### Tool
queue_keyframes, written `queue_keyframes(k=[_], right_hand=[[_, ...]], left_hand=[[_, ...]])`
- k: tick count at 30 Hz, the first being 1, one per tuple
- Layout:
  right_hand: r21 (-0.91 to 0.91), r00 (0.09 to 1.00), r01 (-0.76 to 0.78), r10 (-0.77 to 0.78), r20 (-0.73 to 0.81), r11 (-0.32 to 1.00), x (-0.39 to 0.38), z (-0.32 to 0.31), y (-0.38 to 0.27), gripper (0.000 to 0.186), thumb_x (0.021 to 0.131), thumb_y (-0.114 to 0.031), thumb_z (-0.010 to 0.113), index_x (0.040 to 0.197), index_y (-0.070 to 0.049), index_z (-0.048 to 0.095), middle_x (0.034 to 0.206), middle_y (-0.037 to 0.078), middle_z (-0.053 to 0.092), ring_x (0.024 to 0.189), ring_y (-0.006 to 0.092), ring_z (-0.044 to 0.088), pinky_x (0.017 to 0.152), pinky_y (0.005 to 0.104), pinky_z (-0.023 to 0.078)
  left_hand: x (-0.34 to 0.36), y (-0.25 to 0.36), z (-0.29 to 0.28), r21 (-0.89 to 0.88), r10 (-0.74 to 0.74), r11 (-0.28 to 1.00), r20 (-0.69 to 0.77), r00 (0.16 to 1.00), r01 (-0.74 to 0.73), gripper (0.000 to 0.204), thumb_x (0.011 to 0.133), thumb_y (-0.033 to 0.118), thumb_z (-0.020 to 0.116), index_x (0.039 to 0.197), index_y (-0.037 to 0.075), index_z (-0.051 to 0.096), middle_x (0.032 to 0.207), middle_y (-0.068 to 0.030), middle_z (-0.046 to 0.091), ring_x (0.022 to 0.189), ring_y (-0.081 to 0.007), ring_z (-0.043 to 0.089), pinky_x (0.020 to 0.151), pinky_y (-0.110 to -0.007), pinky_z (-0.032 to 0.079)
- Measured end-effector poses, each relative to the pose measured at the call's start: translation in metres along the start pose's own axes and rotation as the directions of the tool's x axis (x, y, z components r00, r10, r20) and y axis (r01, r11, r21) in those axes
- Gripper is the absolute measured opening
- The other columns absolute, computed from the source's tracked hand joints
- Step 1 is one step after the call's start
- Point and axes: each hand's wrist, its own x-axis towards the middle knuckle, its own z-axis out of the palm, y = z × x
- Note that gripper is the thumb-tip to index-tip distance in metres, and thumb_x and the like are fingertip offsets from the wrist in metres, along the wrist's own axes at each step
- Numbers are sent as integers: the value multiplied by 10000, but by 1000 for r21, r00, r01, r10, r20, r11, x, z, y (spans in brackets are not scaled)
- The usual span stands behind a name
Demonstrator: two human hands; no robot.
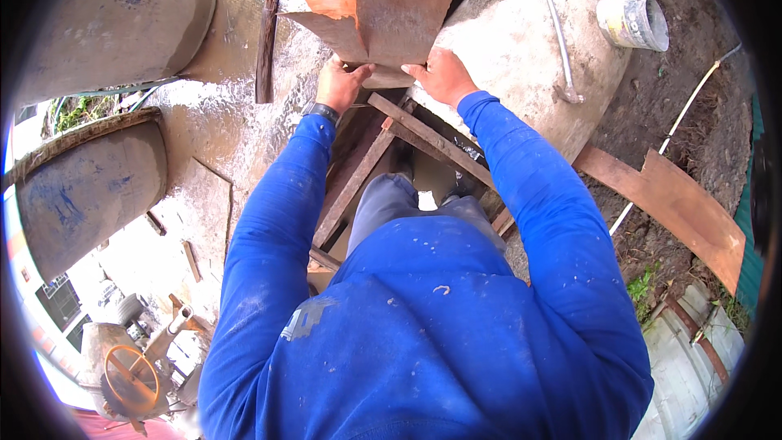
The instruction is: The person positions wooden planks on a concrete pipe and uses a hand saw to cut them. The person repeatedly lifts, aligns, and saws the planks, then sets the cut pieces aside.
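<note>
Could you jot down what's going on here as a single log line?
left hand: gripping plywood sheet lower edge | right hand: gripping same edge | sheet: upright over timber-framed opening | bucket: on ground, far right

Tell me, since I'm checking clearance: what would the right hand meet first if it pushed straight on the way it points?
The right hand already grips the lower edge of the ragged plywood sheet. Going straight on, it would press into that sheet first; depth beyond it is unclear.
</note>
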Motion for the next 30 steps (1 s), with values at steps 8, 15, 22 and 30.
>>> queue_keyframes(k=[8,15,22,30], right_hand=[[-97,999,32,-32,-2,995,20,-13,13,345,928,-313,718,1136,-38,722,1081,175,725,1034,381,690,905,449,549],[-47,1000,10,-10,9,999,-9,-23,41,356,913,-254,704,1213,-63,698,1136,163,710,1057,330,690,939,428,545],[-121,958,-278,285,40,953,-146,-9,129,332,937,-249,689,1174,-18,707,1111,224,728,1058,397,696,928,461,549],[-269,826,-434,499,262,860,-282,-11,159,300,907,-246,741,1140,-58,722,1097,177,751,1051,369,704,917,436,550]], left_hand=[[3,26,1,-126,-60,990,22,998,62,201,931,90,771,1094,-16,723,953,-101,780,843,-158,731,777,-325,576],[9,4,-11,-238,-65,970,-58,996,49,247,984,86,711,1185,-53,683,1079,-140,755,896,-203,730,799,-341,598],[13,21,-9,-191,-76,980,-117,990,52,243,933,119,775,1142,18,707,952,-90,781,786,-150,730,740,-312,582],[14,40,-11,-223,-70,974,-167,984,31,295,917,150,798,1164,8,719,968,-110,793,785,-135,748,696,-304,613]])
